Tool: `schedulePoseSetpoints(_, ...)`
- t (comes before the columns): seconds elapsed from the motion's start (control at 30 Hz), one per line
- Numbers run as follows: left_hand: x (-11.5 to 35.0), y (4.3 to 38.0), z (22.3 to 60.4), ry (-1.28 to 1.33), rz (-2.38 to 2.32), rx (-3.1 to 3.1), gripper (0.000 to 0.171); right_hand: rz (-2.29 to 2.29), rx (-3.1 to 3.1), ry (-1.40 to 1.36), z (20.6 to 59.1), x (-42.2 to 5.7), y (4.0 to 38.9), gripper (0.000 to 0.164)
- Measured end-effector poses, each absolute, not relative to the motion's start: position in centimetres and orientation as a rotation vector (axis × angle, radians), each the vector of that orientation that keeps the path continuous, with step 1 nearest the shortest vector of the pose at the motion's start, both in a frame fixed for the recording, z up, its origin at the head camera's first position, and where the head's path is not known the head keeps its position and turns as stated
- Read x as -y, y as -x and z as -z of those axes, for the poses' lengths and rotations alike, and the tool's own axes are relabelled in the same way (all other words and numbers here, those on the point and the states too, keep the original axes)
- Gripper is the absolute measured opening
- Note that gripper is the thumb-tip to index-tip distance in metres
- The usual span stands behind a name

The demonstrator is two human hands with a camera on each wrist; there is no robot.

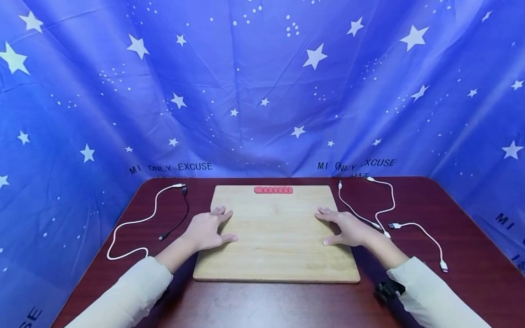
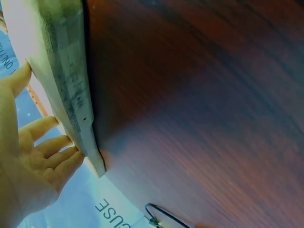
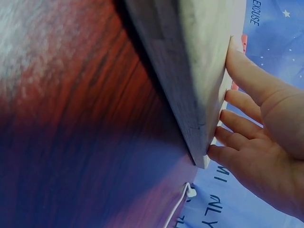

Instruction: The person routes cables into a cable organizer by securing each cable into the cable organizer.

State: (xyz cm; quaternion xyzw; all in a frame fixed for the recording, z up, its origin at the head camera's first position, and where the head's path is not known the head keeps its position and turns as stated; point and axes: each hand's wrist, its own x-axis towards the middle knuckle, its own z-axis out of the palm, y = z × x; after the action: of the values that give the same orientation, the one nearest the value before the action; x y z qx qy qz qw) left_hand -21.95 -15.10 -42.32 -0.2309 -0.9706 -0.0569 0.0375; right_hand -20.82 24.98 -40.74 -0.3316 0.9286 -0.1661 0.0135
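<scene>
A pale wooden board (image 1: 276, 255) lies flat on the dark red table. My left hand (image 1: 207, 230) rests on its left side, fingers fairly straight and fingertips touching the top; the left wrist view shows the same hand (image 2: 38, 161) at the board's edge (image 2: 71, 80). On the right side my right hand (image 1: 348, 229) touches the board likewise, thumb apart from the other fingers, and the right wrist view has this hand (image 3: 266, 128) against the wood. Neither hand holds anything. A red ridged strip with several slots (image 1: 273, 190) sits at the board's far edge.
Left of the board lie a long white cable (image 1: 127, 223) and a short black cable (image 1: 186, 212). Several white cables, one of them a short curved cable (image 1: 428, 232), lie to the right. A blue star-patterned curtain (image 1: 262, 123) hangs behind the table (image 1: 254, 307).
</scene>
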Motion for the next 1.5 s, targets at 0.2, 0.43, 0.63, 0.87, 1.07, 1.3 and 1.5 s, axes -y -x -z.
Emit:
schedulePoseSetpoints(0.2, 15.1, 21.8, 42.2, 0.708, 0.165, 2.955, 0.078, 0.523, -2.900, 1.061, 40.7, -25.1, 20.9, 0.067)
schedulePoseSetpoints(0.43, 15.1, 21.5, 42.0, 0.705, 0.165, 2.973, 0.079, 0.527, -2.899, 1.068, 40.9, -25.0, 20.8, 0.067)
schedulePoseSetpoints(0.63, 15.3, 21.7, 41.9, 0.730, 0.144, 2.955, 0.079, 0.511, -2.893, 1.063, 40.6, -24.9, 20.9, 0.068)
schedulePoseSetpoints(0.87, 15.9, 22.0, 41.5, 0.790, 0.169, 2.972, 0.077, 0.444, -2.875, 1.027, 40.0, -24.2, 21.1, 0.069)
schedulePoseSetpoints(1.07, 16.3, 22.0, 41.6, 0.818, 0.339, 2.973, 0.073, 0.489, -2.891, 0.982, 39.9, -24.1, 21.0, 0.067)
schedulePoseSetpoints(1.3, 17.6, 21.9, 41.8, 0.790, 0.523, 2.922, 0.058, 0.618, -2.962, 0.974, 40.8, -23.8, 20.5, 0.057)
schedulePoseSetpoints(1.5, 18.5, 22.5, 41.7, 0.731, 0.595, 2.888, 0.049, 0.728, -3.014, 0.988, 41.4, -22.9, 19.8, 0.053)
